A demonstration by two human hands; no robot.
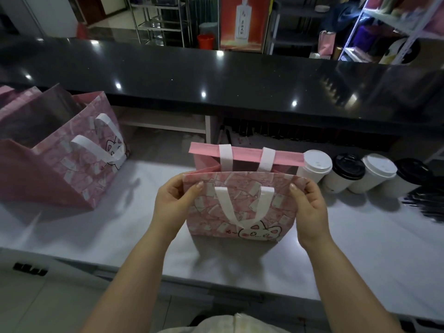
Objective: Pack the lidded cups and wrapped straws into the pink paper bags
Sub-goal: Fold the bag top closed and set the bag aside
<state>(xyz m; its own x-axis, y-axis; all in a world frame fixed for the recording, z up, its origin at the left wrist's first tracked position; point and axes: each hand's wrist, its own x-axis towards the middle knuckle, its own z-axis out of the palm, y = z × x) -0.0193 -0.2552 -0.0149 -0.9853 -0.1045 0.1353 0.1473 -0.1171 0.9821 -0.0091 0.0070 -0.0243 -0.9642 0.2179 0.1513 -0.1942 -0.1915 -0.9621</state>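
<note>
A pink paper bag (242,212) with white handles and a cartoon cat print stands upright on the white counter (360,248) in front of me. My left hand (171,205) pinches its near top edge at the left corner, and my right hand (310,207) pinches the same edge at the right corner. The bag's far side, plain pink, rises behind. To its right stands a row of several white lidded cups (312,167), some with white lids and some with black lids (348,167). Dark wrapped straws (427,203) lie at the far right.
Another opened pink bag (91,162) stands at the left, with more bags behind it. A black raised countertop (216,75) runs across the back. Shelving and an orange bucket (205,40) stand beyond it.
</note>
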